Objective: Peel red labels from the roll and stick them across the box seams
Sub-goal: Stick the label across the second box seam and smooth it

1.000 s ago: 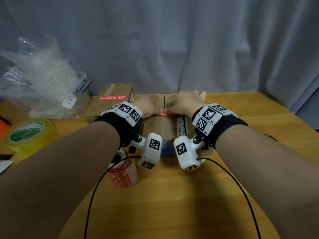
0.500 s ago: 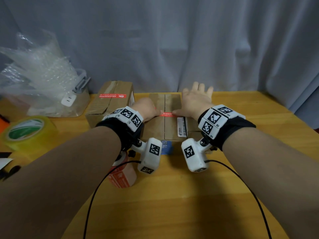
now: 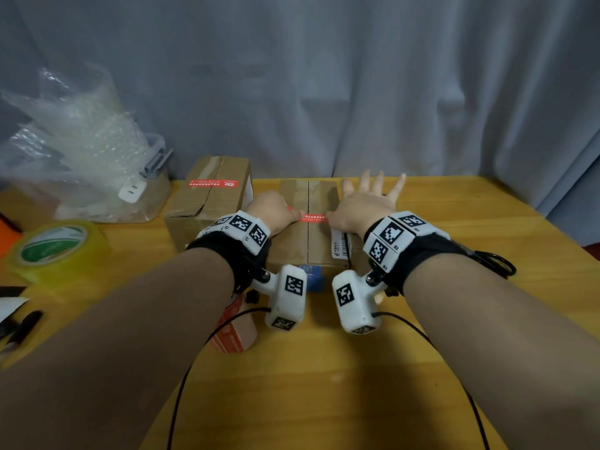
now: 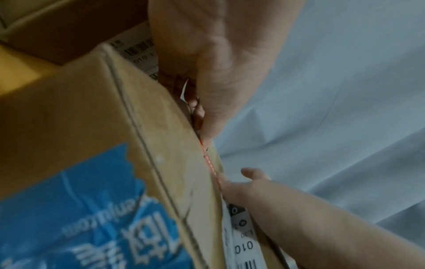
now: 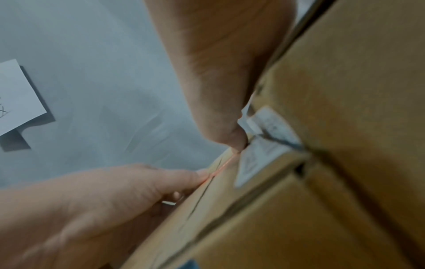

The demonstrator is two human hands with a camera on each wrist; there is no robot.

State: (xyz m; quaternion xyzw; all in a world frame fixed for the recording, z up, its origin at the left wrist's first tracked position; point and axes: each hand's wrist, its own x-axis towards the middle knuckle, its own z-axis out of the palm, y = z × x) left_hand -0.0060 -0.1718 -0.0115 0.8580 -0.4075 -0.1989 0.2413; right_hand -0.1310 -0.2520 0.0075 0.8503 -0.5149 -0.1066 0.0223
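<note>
A cardboard box (image 3: 292,241) stands mid-table with a red label (image 3: 313,217) lying across its top seam. My left hand (image 3: 276,211) has its fingers curled, and its thumb presses the label's left end. My right hand (image 3: 363,203) lies flat on the box with fingers spread, its thumb on the label's right end. The left wrist view shows the left thumb (image 4: 214,116) on the thin red label (image 4: 208,160), with the right hand (image 4: 276,200) opposite. In the right wrist view the label (image 5: 220,168) runs between both thumbs. The red label roll (image 3: 233,329) stands under my left wrist.
A second box (image 3: 211,203) with its own red label (image 3: 212,183) stands at the left of the first. Further left are a clear bin of bubble wrap (image 3: 81,164) and a yellow tape roll (image 3: 55,251). Scissors (image 3: 493,261) lie by my right forearm. Cables trail toward the front edge.
Both thumbs have slid apart from the label's middle toward its ends. The right hand's fingers have spread out flat over the box top.
</note>
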